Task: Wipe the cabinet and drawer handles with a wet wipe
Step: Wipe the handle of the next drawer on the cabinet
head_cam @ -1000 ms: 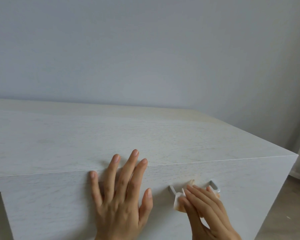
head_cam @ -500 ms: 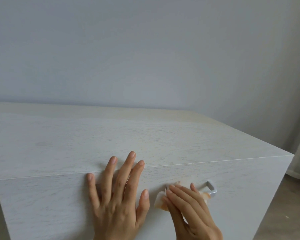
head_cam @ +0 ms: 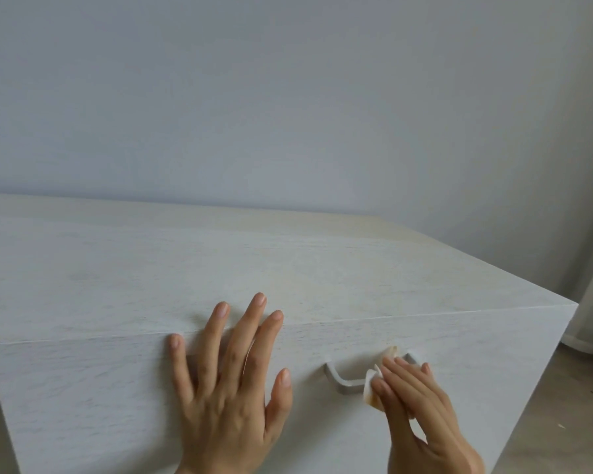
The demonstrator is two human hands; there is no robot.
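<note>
The left hand (head_cam: 226, 398) lies spread flat on the drawer front (head_cam: 100, 388), left of the handle (head_cam: 346, 383). The right hand (head_cam: 421, 415) pinches the wet wipe (head_cam: 372, 388) around the handle's right end, hiding it.

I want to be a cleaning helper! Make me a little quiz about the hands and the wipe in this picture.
1. True or false: the left hand rests spread open on the cabinet, holding nothing.
2. Which part of the handle does the wet wipe cover? A) its right end B) its left end C) none of it
3. Fill in: the hand pressing the wet wipe is the ____ hand.
Key: 1 true; 2 A; 3 right hand.
</note>
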